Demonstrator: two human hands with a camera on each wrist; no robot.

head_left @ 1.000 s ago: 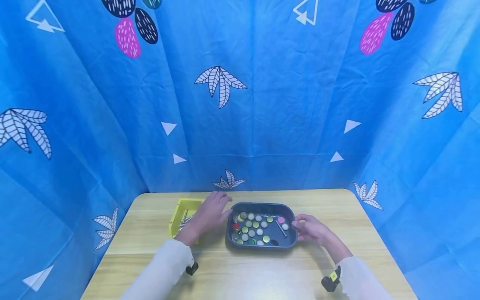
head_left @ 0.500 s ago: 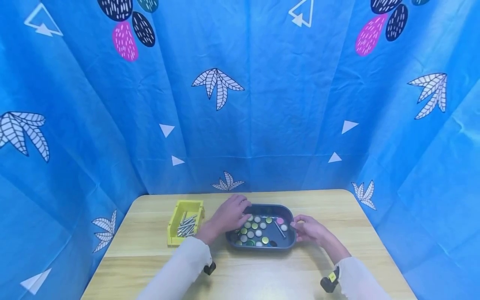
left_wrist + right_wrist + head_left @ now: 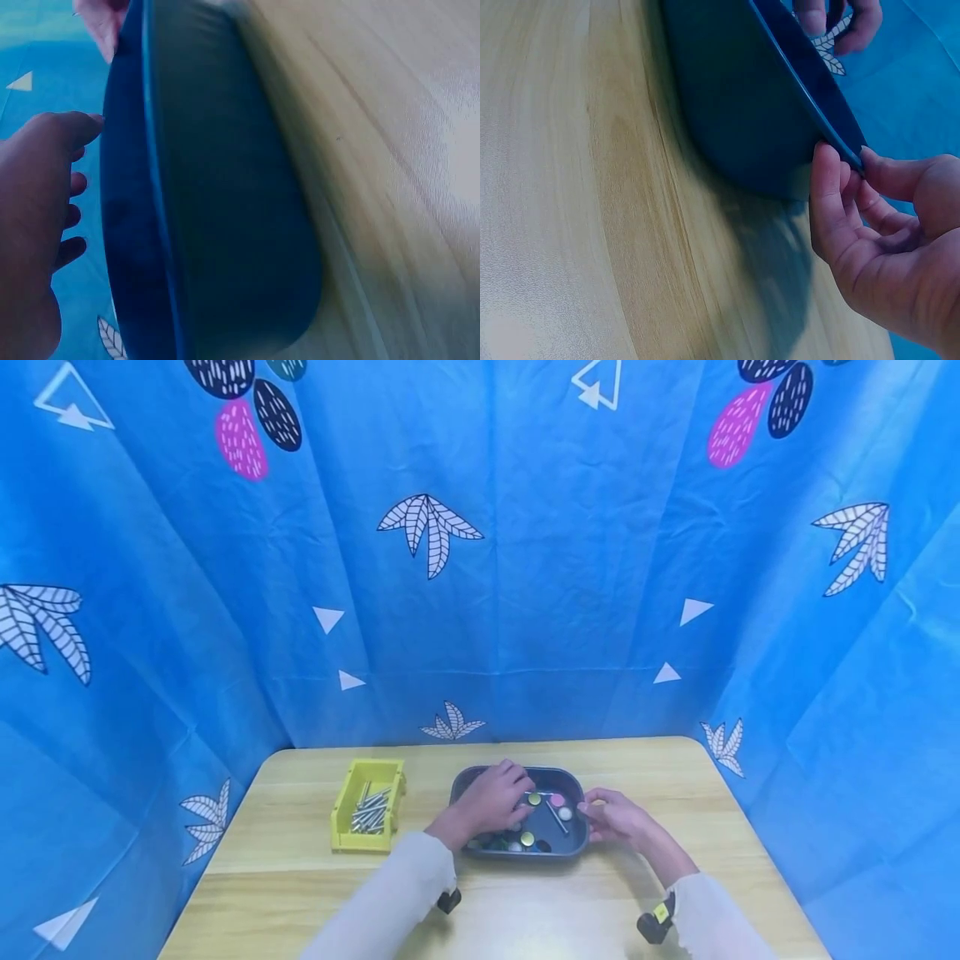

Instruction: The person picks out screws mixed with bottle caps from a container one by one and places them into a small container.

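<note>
My left hand (image 3: 491, 797) is over the left half of a dark oblong tray (image 3: 517, 855), hiding many round bottle caps beneath it. Its fingers are loosely bent in the left wrist view, with the thumb near the tray's rim, and no held thing shows. At the tray's right end, my right hand (image 3: 618, 818) pinches the rim between thumb and fingers, clear in the right wrist view. Uncovered caps include a pink cap (image 3: 557, 800), a white cap (image 3: 565, 814) and a yellow-green cap (image 3: 528, 839). One silver metal rod (image 3: 557, 817) lies among them.
A yellow bin (image 3: 347, 842) with several silver metal rods (image 3: 371, 812) stands left of the tray. Both sit on a light wooden table (image 3: 540, 910). Blue patterned cloth (image 3: 570, 568) hangs behind and at the sides.
My left hand has moved right, from between the yellow bin and the tray to over the tray's caps. The bin's rods are now uncovered. My right hand keeps its hold on the rim.
</note>
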